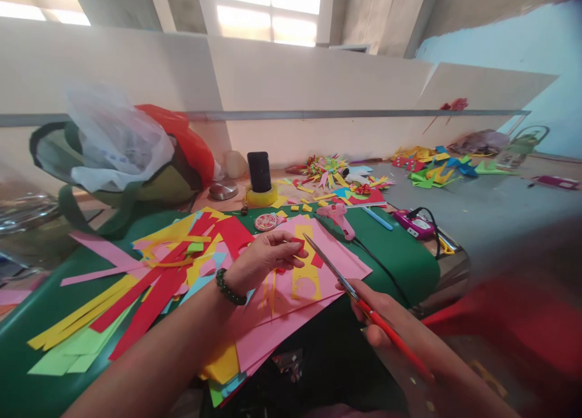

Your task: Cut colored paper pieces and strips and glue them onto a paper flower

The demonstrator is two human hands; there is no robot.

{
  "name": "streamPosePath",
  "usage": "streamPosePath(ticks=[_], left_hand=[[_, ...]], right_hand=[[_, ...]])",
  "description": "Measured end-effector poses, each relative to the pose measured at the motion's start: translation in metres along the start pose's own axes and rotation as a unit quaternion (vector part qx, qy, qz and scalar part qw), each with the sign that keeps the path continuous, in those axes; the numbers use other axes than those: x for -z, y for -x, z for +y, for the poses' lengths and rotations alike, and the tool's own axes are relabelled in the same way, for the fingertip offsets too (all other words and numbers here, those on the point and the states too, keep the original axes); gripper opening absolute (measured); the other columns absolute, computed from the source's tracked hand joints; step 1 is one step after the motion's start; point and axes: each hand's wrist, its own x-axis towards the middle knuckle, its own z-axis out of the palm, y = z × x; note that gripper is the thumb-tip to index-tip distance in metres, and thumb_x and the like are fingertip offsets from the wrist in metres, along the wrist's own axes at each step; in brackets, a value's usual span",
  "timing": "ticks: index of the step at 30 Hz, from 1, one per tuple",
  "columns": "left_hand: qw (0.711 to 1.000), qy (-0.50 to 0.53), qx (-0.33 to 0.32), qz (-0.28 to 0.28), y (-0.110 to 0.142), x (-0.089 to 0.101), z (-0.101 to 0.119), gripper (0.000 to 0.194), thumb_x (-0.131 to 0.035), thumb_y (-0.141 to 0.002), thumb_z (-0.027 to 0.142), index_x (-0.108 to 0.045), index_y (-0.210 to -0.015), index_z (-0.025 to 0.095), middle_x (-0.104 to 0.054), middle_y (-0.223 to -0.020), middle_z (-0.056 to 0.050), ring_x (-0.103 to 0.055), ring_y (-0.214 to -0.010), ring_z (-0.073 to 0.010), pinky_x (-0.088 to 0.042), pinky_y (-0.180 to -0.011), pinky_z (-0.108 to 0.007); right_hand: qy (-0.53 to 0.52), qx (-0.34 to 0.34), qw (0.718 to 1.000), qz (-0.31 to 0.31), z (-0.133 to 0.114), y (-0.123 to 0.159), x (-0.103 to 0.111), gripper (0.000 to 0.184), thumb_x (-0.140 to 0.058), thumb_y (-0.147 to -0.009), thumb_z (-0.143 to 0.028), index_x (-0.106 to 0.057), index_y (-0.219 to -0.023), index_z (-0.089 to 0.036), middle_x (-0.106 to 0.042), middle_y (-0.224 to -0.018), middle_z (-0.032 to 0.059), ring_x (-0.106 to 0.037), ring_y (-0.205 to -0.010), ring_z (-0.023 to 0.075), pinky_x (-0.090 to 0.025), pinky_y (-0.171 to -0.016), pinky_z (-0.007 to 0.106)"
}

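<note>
My left hand (266, 257), with a dark bead bracelet on the wrist, pinches a small red paper piece (299, 242) between thumb and fingers above the pink paper sheets (282, 296). My right hand (379, 312) grips red-handled scissors (350, 290); their blades point up and left, with the tip close to the red piece. A yellow sheet with cut-out holes (305, 272) lies on the pink sheets below both hands.
Red, yellow, pink and green paper strips (136, 284) cover the green mat (400, 254) at left. A pink glue gun (339, 216), a tape roll (265, 222), a phone on a yellow stand (259, 181), bags (118, 157) and paper crafts (327, 169) lie beyond.
</note>
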Motion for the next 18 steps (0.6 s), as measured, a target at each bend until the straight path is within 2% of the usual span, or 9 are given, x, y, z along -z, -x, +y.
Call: streamPosePath(ticks=[4, 14, 18], left_hand=[[1.0, 0.002, -0.007, -0.013, 0.0, -0.002, -0.002, 0.048, -0.092, -0.051, 0.044, -0.063, -0.076, 0.015, -0.072, -0.074, -0.003, -0.069, -0.061, -0.0136, -0.042, -0.054, -0.02], [0.999, -0.031, -0.034, -0.001, 0.001, -0.005, -0.004, 0.045, -0.087, -0.059, 0.046, -0.059, -0.078, 0.017, -0.074, -0.078, -0.005, -0.071, -0.064, -0.0154, -0.04, -0.051, -0.018], [0.999, -0.037, -0.03, -0.011, 0.001, -0.004, -0.003, 0.043, -0.087, -0.06, 0.043, -0.058, -0.077, 0.016, -0.074, -0.077, -0.005, -0.072, -0.065, -0.0159, -0.041, -0.052, -0.018]], right_hand=[[0.005, 0.0, 1.0, 0.007, 0.001, 0.0, -0.007, 0.1, -0.014, -0.064, -0.096, -0.054, -0.109, -0.016, -0.048, -0.068, -0.0028, -0.037, -0.057, 0.0125, -0.026, -0.05, 0.025], [-0.039, 0.0, 0.999, 0.017, -0.003, -0.004, -0.013, 0.088, -0.021, -0.068, -0.095, -0.055, -0.094, -0.017, -0.041, -0.062, -0.0048, -0.03, -0.055, 0.0114, -0.024, -0.05, 0.025], [-0.041, 0.0, 0.999, 0.006, -0.001, -0.003, -0.013, 0.091, -0.021, -0.068, -0.095, -0.057, -0.098, -0.016, -0.04, -0.062, -0.005, -0.03, -0.055, 0.0114, -0.023, -0.049, 0.025]])
